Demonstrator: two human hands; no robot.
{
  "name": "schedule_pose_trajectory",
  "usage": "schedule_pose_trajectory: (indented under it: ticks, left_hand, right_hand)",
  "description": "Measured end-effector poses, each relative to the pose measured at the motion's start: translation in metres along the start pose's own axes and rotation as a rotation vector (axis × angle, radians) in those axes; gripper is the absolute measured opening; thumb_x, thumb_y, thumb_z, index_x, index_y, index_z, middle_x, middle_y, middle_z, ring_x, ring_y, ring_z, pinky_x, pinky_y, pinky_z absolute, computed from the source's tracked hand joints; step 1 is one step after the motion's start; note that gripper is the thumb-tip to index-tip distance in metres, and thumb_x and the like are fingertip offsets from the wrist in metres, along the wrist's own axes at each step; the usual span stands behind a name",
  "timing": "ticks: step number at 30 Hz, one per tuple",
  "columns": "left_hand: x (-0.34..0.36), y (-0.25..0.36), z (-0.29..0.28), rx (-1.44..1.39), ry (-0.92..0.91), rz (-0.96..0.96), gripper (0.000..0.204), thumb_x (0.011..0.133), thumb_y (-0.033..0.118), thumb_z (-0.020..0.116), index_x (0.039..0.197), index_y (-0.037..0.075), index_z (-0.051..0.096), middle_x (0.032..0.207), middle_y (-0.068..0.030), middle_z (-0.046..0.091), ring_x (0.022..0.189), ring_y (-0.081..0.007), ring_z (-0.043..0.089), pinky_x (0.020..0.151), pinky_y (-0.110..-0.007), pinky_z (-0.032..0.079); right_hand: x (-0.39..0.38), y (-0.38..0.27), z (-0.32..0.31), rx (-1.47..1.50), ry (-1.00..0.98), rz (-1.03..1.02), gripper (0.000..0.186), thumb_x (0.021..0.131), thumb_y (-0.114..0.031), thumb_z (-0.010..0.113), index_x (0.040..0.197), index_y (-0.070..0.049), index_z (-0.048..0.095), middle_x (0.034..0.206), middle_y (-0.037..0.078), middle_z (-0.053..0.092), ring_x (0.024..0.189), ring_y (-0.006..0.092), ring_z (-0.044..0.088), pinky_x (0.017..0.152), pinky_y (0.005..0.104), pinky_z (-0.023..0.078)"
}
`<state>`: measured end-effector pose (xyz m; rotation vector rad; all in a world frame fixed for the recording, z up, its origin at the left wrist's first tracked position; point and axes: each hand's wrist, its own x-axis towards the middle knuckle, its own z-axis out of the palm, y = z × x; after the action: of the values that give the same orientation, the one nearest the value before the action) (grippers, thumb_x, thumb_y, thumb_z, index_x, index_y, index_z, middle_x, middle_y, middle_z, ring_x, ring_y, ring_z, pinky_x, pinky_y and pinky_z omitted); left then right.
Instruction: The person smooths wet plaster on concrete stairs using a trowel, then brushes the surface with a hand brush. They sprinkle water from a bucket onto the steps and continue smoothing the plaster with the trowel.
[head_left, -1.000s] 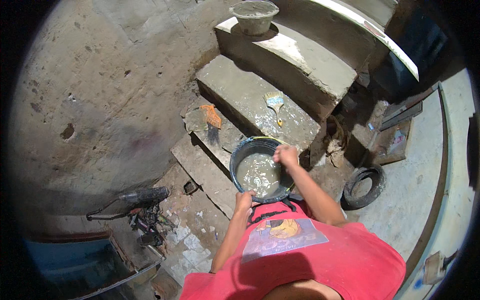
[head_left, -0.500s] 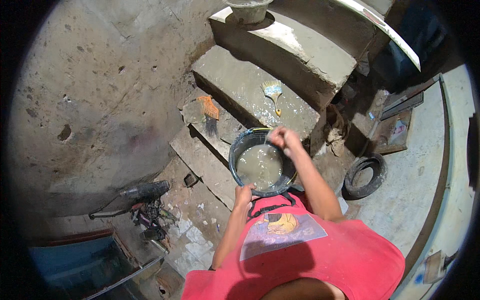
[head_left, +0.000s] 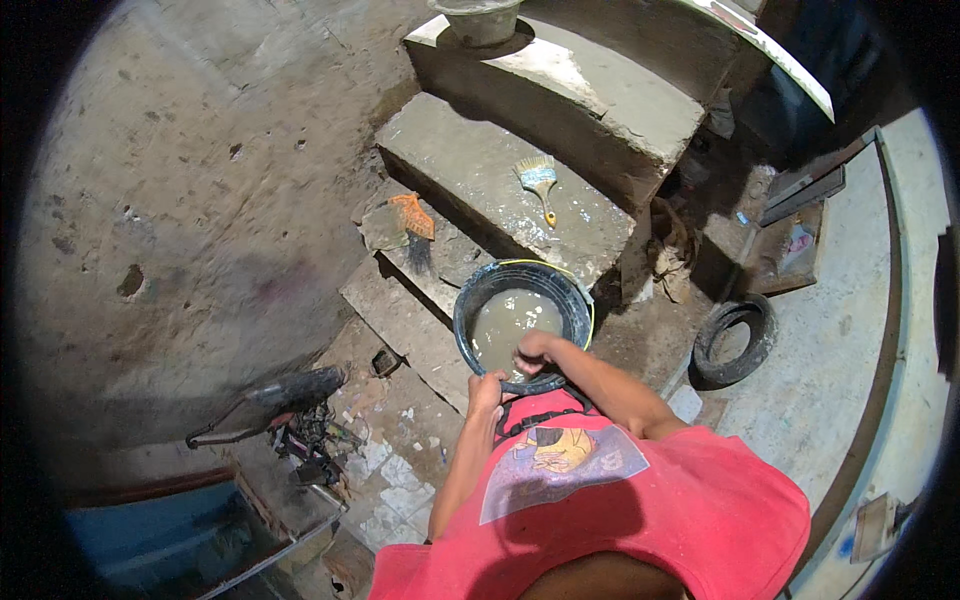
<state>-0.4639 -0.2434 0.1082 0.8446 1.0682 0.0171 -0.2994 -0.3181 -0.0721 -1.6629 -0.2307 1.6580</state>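
Right hand point(head_left: 533, 350) dips curled over the murky water inside the black bucket point(head_left: 520, 325), whether it grips anything I cannot tell; left hand point(head_left: 487, 387) clamps the near rim. The bucket sits before the concrete steps point(head_left: 470, 160). A paintbrush point(head_left: 540, 180) lies on the step beyond, a tyre point(head_left: 735, 340) to the right.

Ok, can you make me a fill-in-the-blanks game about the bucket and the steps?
1. The round black bucket holds murky ____ water.
2. The left hand holds the bucket's near ____.
3. The small blue-bristled paintbrush with a yellow handle lies on a grey concrete ____ beyond the bucket.
4. The right hand reaches ____ the bucket.

Missing words: brown; rim; step; into
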Motion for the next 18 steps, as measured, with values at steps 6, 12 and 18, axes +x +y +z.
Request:
schedule_pose_trajectory:
  ticks: [6, 12, 18]
  left_hand:
    - [-0.006, -0.002, -0.001, -0.05, -0.024, 0.022, 0.03, 0.083, -0.003, 0.057, 0.11, -0.017, 0.057, 0.098, -0.0231, 0.065, 0.079, -0.0355, 0.072, 0.067, -0.049, 0.066]
    - [-0.011, 0.006, 0.002, -0.026, 0.001, 0.022, 0.034, 0.084, -0.006, 0.053, 0.117, -0.014, 0.056, 0.103, -0.0218, 0.067, 0.082, -0.0349, 0.074, 0.068, -0.046, 0.068]
    - [-0.011, 0.008, 0.006, 0.031, 0.043, -0.012, 0.026, 0.082, -0.007, 0.053, 0.106, -0.012, 0.059, 0.096, -0.0185, 0.066, 0.077, -0.0322, 0.073, 0.063, -0.046, 0.066]
  right_hand:
    - [-0.072, -0.124, -0.087, 1.03, 0.402, -0.543, 0.017, 0.097, -0.006, 0.047, 0.094, 0.005, 0.06, 0.086, 0.017, 0.065, 0.08, 0.026, 0.069, 0.068, 0.0358, 0.062]
    - [-0.101, -0.091, -0.072, 0.463, 0.984, -0.332, 0.025, 0.09, -0.017, 0.06, 0.073, 0.001, 0.066, 0.075, 0.014, 0.068, 0.056, 0.0208, 0.066, 0.052, 0.0353, 0.052]
    - [-0.04, -0.022, 0.005, -0.653, 0.689, -0.042, 0.027, 0.088, -0.019, 0.064, 0.1, 0.001, 0.076, 0.102, 0.02, 0.076, 0.085, 0.0296, 0.074, 0.083, 0.0414, 0.06]
